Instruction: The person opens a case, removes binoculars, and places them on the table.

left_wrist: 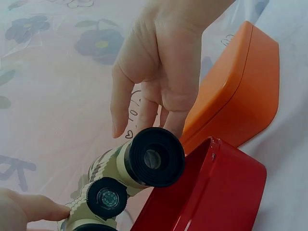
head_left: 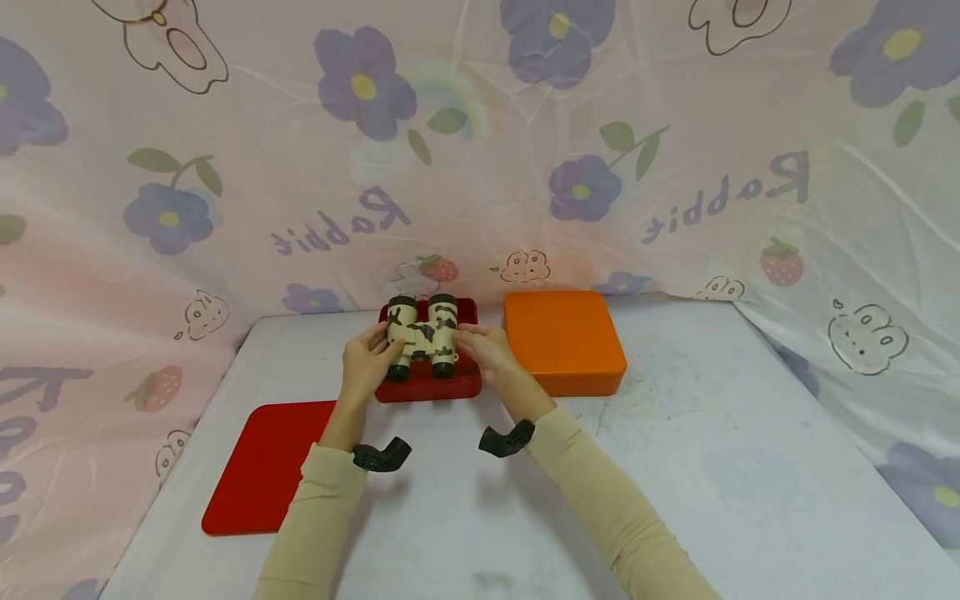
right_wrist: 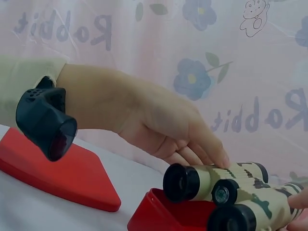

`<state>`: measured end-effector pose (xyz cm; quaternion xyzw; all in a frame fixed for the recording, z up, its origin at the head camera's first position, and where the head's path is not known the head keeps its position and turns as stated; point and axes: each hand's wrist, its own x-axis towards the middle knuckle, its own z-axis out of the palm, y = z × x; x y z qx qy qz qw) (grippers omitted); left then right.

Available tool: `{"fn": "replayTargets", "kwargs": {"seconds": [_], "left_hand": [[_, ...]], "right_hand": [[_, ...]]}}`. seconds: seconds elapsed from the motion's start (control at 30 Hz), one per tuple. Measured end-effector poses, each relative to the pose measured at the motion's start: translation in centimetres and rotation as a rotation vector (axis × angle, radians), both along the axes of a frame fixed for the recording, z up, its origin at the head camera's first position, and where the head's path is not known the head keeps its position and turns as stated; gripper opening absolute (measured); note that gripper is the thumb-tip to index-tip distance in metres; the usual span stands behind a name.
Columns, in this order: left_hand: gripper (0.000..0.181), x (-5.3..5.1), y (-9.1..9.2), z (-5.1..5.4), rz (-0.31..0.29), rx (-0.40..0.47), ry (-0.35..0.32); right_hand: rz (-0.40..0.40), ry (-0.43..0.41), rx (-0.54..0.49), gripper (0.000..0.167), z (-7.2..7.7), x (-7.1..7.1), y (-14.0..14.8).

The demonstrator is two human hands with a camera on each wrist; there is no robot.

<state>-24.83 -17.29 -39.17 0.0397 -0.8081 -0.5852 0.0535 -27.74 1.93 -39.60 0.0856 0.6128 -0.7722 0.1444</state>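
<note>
Camouflage toy binoculars (head_left: 423,337) with black eyepieces and a small compass are over an open red box (head_left: 427,389). My left hand (head_left: 365,362) grips the left barrel; the right wrist view shows its thumb on top and its other fingers (right_wrist: 185,151) curled lower down. My right hand (head_left: 491,354) holds the other barrel at its outer side, thumb and fingertips around it. In the left wrist view the binoculars (left_wrist: 113,166) are tilted beside the red box (left_wrist: 231,192), an eyepiece facing the camera. How far they are inside the box cannot be told.
An orange box (head_left: 566,342) stands just right of the red one. A flat red lid (head_left: 258,467) lies at the left of the white table (head_left: 480,533), partly behind my left forearm. A patterned cloth (head_left: 465,208) hangs behind the table.
</note>
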Motion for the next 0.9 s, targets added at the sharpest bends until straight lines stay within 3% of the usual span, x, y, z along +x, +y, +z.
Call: {"fn": "replayTargets", "kwargs": {"seconds": [0.27,0.9], "left_hand": [[0.055,0.8,0.0,0.0,-0.009,0.006,-0.013],[0.054,1.8,0.5,0.1,-0.004,0.027,-0.038]], "right_hand": [[-0.021,0.022,0.061,0.043,-0.6,0.5,-0.1],[-0.053,0.021,0.055,0.041,-0.6,1.4,0.2]]}}
